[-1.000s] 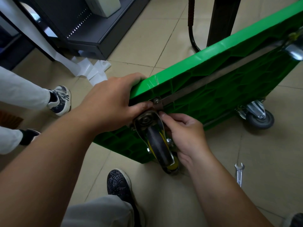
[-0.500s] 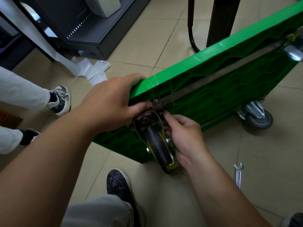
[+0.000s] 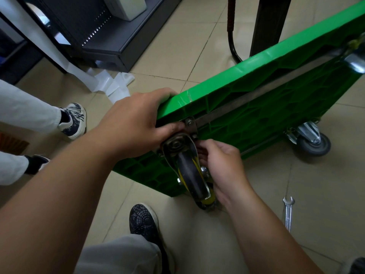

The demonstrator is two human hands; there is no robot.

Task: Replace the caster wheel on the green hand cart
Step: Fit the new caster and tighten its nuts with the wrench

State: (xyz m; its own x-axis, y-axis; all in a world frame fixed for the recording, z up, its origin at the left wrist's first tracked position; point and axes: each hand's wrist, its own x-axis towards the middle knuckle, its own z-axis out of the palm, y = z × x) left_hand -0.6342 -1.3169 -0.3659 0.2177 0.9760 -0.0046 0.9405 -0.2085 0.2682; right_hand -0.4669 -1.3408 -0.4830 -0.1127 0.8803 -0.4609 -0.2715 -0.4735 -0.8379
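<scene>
The green hand cart [image 3: 256,107] stands tipped on its long edge, ribbed underside toward me. A caster wheel [image 3: 189,175] with a black tyre, yellow hub and metal fork sits at the cart's near corner on its mounting plate [image 3: 190,125]. My left hand [image 3: 136,123] grips the cart's corner, fingers over the top edge and thumb pressed by the plate. My right hand [image 3: 221,165] is curled beside the fork, its fingertips pinching at a fastener under the plate; the fastener itself is hidden. A second grey caster [image 3: 314,143] sits further right.
A silver wrench [image 3: 288,212] lies on the tiled floor at the right. My dark shoe [image 3: 144,218] is just below the cart. Another person's legs and shoes [image 3: 74,119] stand at the left. A dark shelf unit [image 3: 102,36] and black posts [image 3: 266,22] stand behind.
My right hand has crept slightly down and right along the caster fork, its fingertips still working at the plate. My left hand and the cart have stayed put.
</scene>
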